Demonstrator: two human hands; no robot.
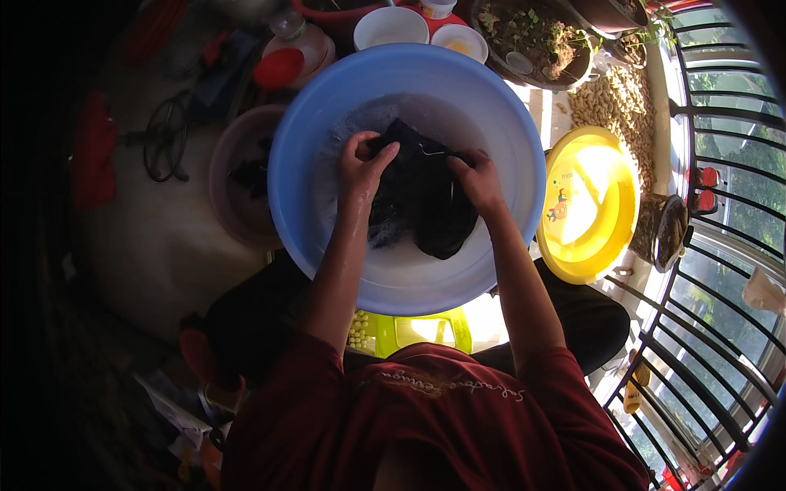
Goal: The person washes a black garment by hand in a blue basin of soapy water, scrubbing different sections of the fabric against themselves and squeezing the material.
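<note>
Two hands pinch a soft black piece of fabric inside a wide round blue plastic basin.

The left hand's [363, 164] grip pinches the black fabric [426, 184] between thumb and fingers at its upper left; the right hand's [479, 182] pinches its upper right edge. The fabric sits within the blue basin [296, 155], among cloudy, sudsy water [393, 274]. Beyond the rim are a dull pink round basin [223, 184] at left, a bright yellow round basin [563, 245] at right and a white round bowl [391, 28] at the far side.

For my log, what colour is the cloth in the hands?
The cloth looks black, or very nearly; it shows best in the head view.
</note>
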